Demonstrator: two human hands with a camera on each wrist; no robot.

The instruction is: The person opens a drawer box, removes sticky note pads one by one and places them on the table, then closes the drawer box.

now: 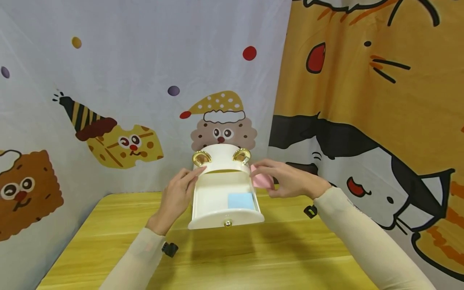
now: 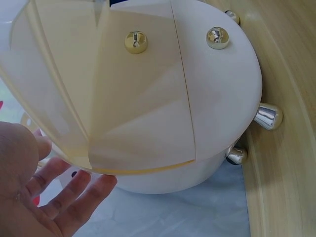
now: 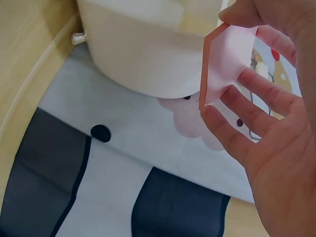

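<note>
A white round-bodied storage box (image 1: 222,158) stands on the table with two gold ear-shaped loops on top. Its drawer (image 1: 212,193) is pulled out toward me, a gold knob (image 1: 227,223) on its front. Inside, at the right front, lies a light blue sticky-note pad (image 1: 241,200). My left hand (image 1: 177,198) is at the box's left side, its fingertips at the rim in the left wrist view. Just right of the box, my right hand (image 1: 290,180) pinches a pink sticky-note pad (image 3: 228,64) between thumb and fingers.
The yellow wood-grain table (image 1: 290,257) extends around the box. Behind it hangs a white curtain (image 1: 137,48) with cartoon figures, and an orange cartoon curtain (image 1: 340,88) hangs at the right. Metallic feet (image 2: 269,116) support the box.
</note>
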